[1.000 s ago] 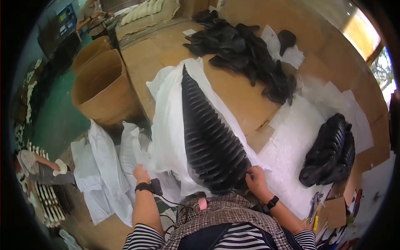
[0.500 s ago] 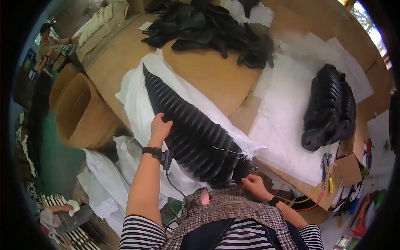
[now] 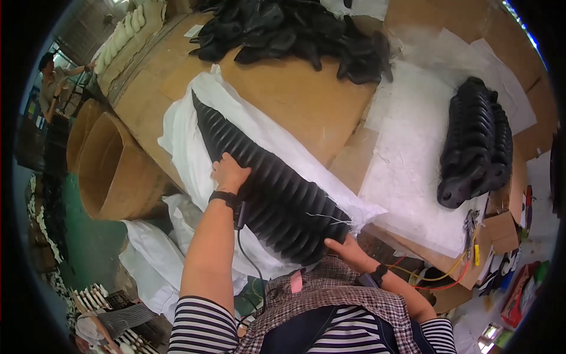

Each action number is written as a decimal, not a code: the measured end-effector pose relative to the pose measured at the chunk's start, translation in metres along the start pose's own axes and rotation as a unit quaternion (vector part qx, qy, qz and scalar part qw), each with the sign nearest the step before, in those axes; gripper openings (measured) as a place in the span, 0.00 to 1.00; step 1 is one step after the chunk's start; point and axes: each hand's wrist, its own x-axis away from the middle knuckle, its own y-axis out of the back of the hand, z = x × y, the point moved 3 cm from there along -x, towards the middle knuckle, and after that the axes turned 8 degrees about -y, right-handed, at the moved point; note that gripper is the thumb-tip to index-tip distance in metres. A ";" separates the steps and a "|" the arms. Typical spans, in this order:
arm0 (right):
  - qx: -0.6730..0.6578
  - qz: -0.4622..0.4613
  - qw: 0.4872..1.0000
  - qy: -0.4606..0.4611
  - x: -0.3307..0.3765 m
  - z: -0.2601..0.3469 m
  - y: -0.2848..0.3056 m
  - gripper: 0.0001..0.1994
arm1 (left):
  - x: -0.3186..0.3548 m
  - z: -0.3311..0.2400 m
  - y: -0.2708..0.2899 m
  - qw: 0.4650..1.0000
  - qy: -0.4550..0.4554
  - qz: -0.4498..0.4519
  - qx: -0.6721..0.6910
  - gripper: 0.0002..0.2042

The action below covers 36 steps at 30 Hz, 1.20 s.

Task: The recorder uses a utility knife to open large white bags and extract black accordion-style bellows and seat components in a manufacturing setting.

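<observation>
A long row of nested, glossy black curved pieces (image 3: 274, 183) lies slantwise before me in an open white woven sack (image 3: 194, 124). It tapers to a point at the far left, and loose threads cross its near right end. My left hand (image 3: 231, 173) is curled over the row's left side, fingers bent on the black ridges. At the near right end, my right hand (image 3: 349, 252) grips the row with its thumb on top; its other fingers are mostly hidden.
A heap of loose black pieces (image 3: 283, 35) covers the table's far side. More nested black stacks (image 3: 474, 141) rest on white sheeting (image 3: 407, 159) at right. Left stand curled cardboard sheets (image 3: 118, 165). Hoses (image 3: 448, 277) run at lower right. A person (image 3: 56, 88) is at far left.
My right hand has moved up and left, from the row's near tip onto its end. My left hand stays on the ridges, slightly shifted. The view has tilted a little.
</observation>
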 end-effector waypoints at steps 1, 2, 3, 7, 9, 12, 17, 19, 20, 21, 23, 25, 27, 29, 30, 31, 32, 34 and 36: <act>-0.047 -0.031 0.998 -0.015 -0.003 0.001 -0.001 0.36 | -0.002 -0.006 0.005 1.000 0.014 0.021 0.004 0.32; -0.095 -0.063 0.993 -0.029 -0.005 -0.001 0.003 0.36 | -0.003 -0.012 0.006 0.999 0.027 0.043 0.008 0.31; 0.008 -0.114 0.993 0.024 -0.016 -0.016 0.015 0.31 | -0.005 -0.016 0.007 0.999 0.025 0.043 0.012 0.31; 0.072 -0.182 0.977 0.081 -0.031 0.042 0.021 0.23 | -0.017 0.009 0.008 0.999 0.027 0.030 0.001 0.28; 0.091 -0.178 0.974 0.106 -0.055 0.062 0.041 0.22 | -0.027 0.009 0.012 0.999 0.028 0.019 0.004 0.28; 0.183 -0.187 0.941 0.212 -0.090 0.123 0.051 0.19 | -0.038 0.013 0.027 0.999 0.041 0.000 0.010 0.27; 0.391 -0.205 0.869 0.222 -0.121 0.273 0.054 0.18 | -0.046 0.001 0.049 0.984 0.113 -0.055 0.128 0.30; 0.442 -0.304 0.740 0.407 -0.142 0.298 0.074 0.20 | -0.045 -0.022 0.035 0.980 0.119 -0.096 0.129 0.33; 0.535 -0.322 0.678 0.387 -0.150 0.296 0.078 0.24 | -0.038 -0.032 0.024 0.977 0.129 -0.128 0.112 0.34; 0.523 -0.304 0.682 0.411 -0.153 0.286 0.079 0.25 | -0.033 -0.038 0.020 0.977 0.140 -0.136 0.090 0.35; 0.440 -0.263 0.747 0.423 -0.159 0.261 0.083 0.26 | -0.034 -0.051 0.017 0.979 0.138 -0.129 0.072 0.38; 0.371 -0.220 0.802 0.413 -0.171 0.252 0.090 0.28 | -0.045 -0.049 0.014 0.986 0.122 -0.096 0.061 0.41; 0.386 -0.215 0.813 0.380 -0.195 0.256 0.101 0.28 | -0.059 -0.040 0.014 0.985 0.142 -0.084 0.043 0.42; 0.392 -0.245 0.814 0.351 -0.208 0.269 0.106 0.28 | -0.078 -0.046 0.025 0.983 0.161 -0.030 0.087 0.41; 0.392 -0.240 0.815 0.353 -0.219 0.270 0.108 0.28 | -0.086 -0.040 0.023 0.982 0.166 -0.033 0.086 0.41; 0.339 -0.232 0.841 0.351 -0.236 0.270 0.111 0.27 | -0.096 -0.029 0.019 0.967 0.171 -0.071 0.174 0.41; 0.290 -0.232 0.862 0.344 -0.249 0.272 0.119 0.27 | -0.106 -0.035 0.017 0.944 0.168 -0.102 0.266 0.41; 0.351 -0.245 0.843 0.326 -0.273 0.277 0.128 0.28 | -0.114 -0.045 0.013 0.919 0.188 -0.095 0.333 0.36; 0.407 -0.259 0.821 0.304 -0.291 0.285 0.135 0.30 | -0.119 -0.050 0.016 0.965 0.190 -0.033 0.179 0.45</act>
